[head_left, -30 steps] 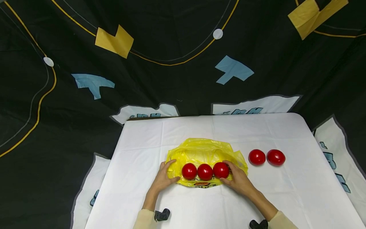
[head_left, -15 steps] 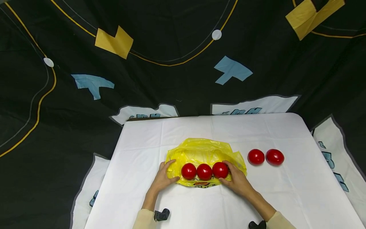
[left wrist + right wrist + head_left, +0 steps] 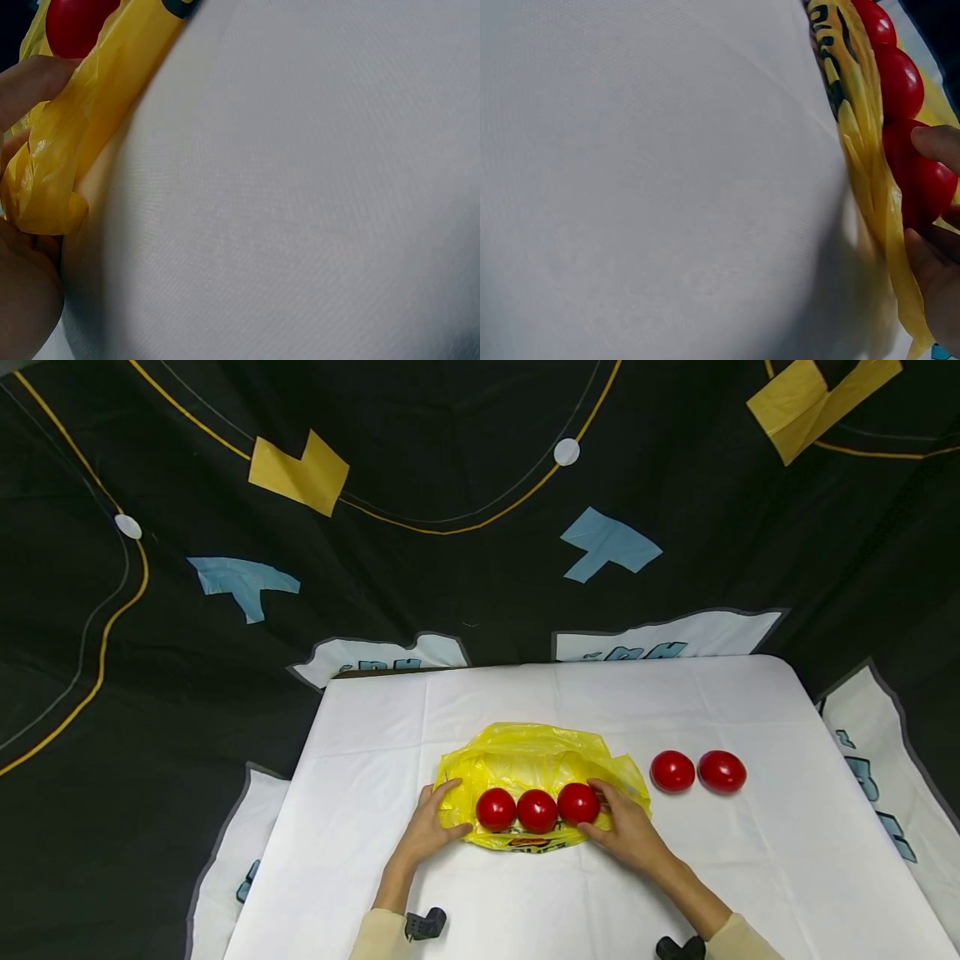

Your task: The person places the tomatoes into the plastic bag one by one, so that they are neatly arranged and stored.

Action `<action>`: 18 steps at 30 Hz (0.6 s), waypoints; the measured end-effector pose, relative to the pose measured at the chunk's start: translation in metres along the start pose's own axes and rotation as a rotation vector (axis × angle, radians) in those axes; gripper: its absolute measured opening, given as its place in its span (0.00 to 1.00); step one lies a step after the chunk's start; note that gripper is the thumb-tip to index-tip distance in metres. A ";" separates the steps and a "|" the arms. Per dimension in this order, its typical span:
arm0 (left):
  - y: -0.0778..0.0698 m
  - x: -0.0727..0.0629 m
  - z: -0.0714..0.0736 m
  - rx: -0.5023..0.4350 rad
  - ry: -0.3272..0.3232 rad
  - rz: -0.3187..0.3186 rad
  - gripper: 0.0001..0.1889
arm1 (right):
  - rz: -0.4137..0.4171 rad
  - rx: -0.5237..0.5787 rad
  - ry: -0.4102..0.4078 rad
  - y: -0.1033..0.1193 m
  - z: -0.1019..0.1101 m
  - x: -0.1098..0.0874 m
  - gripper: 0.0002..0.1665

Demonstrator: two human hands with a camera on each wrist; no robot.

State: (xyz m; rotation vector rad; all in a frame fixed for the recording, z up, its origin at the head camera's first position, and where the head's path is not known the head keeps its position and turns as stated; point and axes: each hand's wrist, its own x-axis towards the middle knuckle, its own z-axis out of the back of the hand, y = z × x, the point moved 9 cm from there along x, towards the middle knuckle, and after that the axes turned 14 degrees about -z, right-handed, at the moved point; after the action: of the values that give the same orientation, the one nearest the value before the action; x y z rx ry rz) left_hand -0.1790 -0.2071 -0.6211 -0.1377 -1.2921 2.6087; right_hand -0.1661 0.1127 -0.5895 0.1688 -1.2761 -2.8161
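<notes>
A yellow plastic bag (image 3: 543, 747) lies on the white-covered table with its mouth spread towards me. Three glossy red balls sit side by side in the mouth: a left ball (image 3: 496, 810), a middle ball (image 3: 537, 811) and a right ball (image 3: 578, 803). My left hand (image 3: 429, 827) grips the bag's left edge, the plastic between thumb and fingers in the left wrist view. With its thumb and fingers curved round the right ball, my right hand (image 3: 626, 831) holds it at the bag's right side. In the right wrist view a fingertip (image 3: 930, 142) touches that ball.
Two more red balls, one rounder (image 3: 672, 772) and one slightly oval (image 3: 722, 772), rest close together right of the bag. The white table (image 3: 495, 910) has rounded far corners. A dark curtain (image 3: 450, 585) with paper shapes hangs behind it.
</notes>
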 end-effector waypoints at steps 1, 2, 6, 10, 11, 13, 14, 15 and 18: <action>0.000 0.000 0.000 -0.001 -0.001 -0.002 0.42 | 0.001 0.006 0.000 0.001 0.001 0.000 0.43; 0.000 0.000 0.000 -0.002 -0.002 -0.004 0.42 | 0.001 0.015 0.003 0.001 0.003 0.000 0.42; -0.001 0.000 0.000 -0.005 -0.002 -0.009 0.42 | 0.018 0.032 0.005 0.004 0.010 -0.002 0.42; -0.001 0.000 0.000 -0.001 0.001 -0.006 0.42 | 0.048 0.049 -0.003 0.008 0.019 -0.004 0.42; -0.001 0.000 0.000 -0.002 0.000 -0.003 0.42 | 0.054 0.054 -0.006 0.009 0.021 -0.005 0.41; -0.001 0.000 0.000 0.002 -0.002 0.003 0.42 | 0.063 0.071 -0.012 0.011 0.026 -0.006 0.41; -0.001 0.000 0.000 0.005 -0.002 0.007 0.42 | 0.065 0.080 -0.013 0.012 0.028 -0.006 0.41; -0.001 0.000 0.000 0.005 -0.003 0.009 0.41 | 0.064 0.084 -0.013 0.012 0.030 -0.007 0.41; -0.001 0.000 0.000 0.007 -0.002 0.010 0.41 | 0.049 0.109 -0.007 0.012 0.033 -0.007 0.40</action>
State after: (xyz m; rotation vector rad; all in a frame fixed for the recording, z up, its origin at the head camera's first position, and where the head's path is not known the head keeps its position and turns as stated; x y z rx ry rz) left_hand -0.1791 -0.2065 -0.6203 -0.1409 -1.2867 2.6223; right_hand -0.1630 0.1301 -0.5578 0.1300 -1.4154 -2.7100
